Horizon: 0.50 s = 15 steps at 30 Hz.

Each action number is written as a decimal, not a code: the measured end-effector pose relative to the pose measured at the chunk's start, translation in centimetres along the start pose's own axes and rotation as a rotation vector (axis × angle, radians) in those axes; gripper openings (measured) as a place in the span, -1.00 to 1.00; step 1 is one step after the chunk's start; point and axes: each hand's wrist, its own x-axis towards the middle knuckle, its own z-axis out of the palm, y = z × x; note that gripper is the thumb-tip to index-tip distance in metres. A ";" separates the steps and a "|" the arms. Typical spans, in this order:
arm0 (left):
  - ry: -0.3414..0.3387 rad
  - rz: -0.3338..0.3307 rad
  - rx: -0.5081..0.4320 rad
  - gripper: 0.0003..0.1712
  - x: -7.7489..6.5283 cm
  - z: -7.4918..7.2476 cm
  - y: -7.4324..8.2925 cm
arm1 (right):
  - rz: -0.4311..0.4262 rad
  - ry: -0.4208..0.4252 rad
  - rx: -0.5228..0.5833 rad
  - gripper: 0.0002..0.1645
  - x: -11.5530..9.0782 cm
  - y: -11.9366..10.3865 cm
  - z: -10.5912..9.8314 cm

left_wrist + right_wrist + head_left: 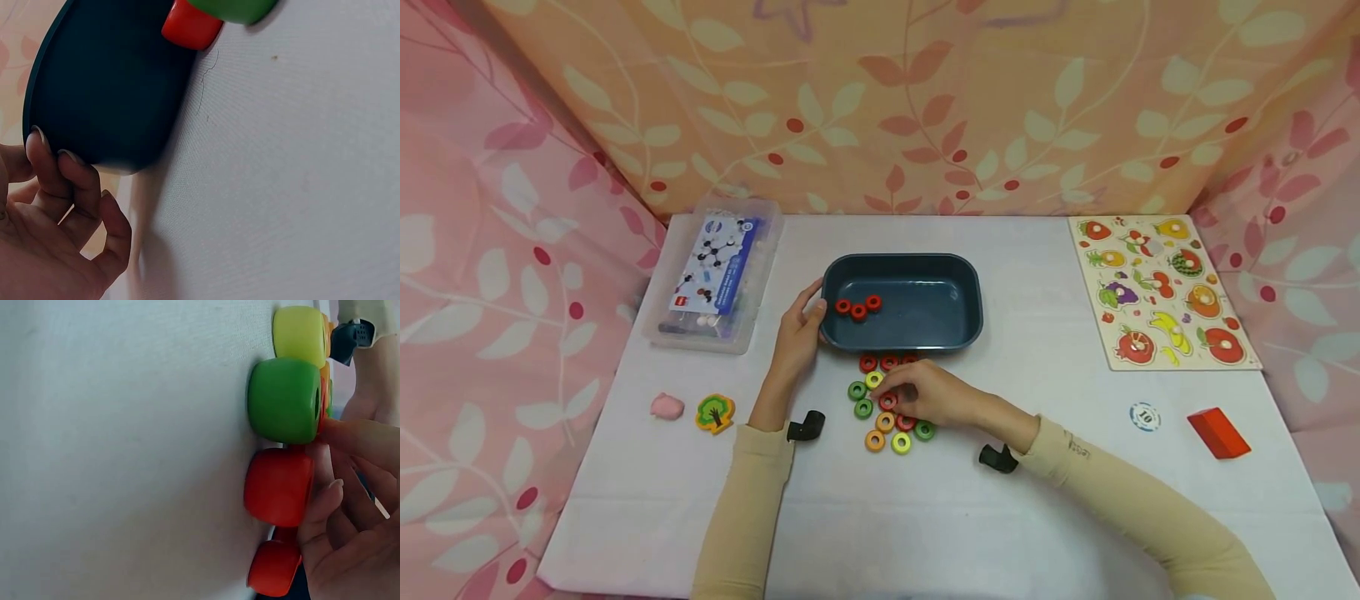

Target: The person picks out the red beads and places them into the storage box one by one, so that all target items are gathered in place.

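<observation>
A dark blue-grey tray (925, 337) stands on the white table with several red rings (858, 312) at its left end. My left hand (797, 333) holds that end, thumb at the rim; in the left wrist view its bent fingers (78, 181) lie against the tray's wall. In front of the tray lies a group of red, green, yellow and orange rings (885, 422). My right hand (936, 392) is among them, its thumb and forefinger about a red ring (888, 402); I cannot tell whether they pinch it. A green ring (284, 400) stands close by the forefinger.
A clear plastic case (718, 275) lies at the back left, with a pink figure (667, 407) and a tree piece (715, 413) nearer. On the right are a fruit puzzle board (1165, 292), a chip marked 10 (1146, 417) and a red block (1219, 433).
</observation>
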 end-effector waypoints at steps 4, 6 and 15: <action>0.000 -0.016 0.000 -0.48 0.1 0.0 0.0 | 0.011 0.002 -0.037 -0.63 -0.1 0.2 -0.1; 0.013 -0.004 0.005 -0.49 0.6 0.1 -1.2 | 0.022 0.001 -0.056 -0.63 -0.1 0.1 -0.1; 0.033 0.001 0.019 -0.51 1.7 0.4 -3.9 | -0.009 0.054 -0.028 -0.63 -0.3 -0.4 -1.2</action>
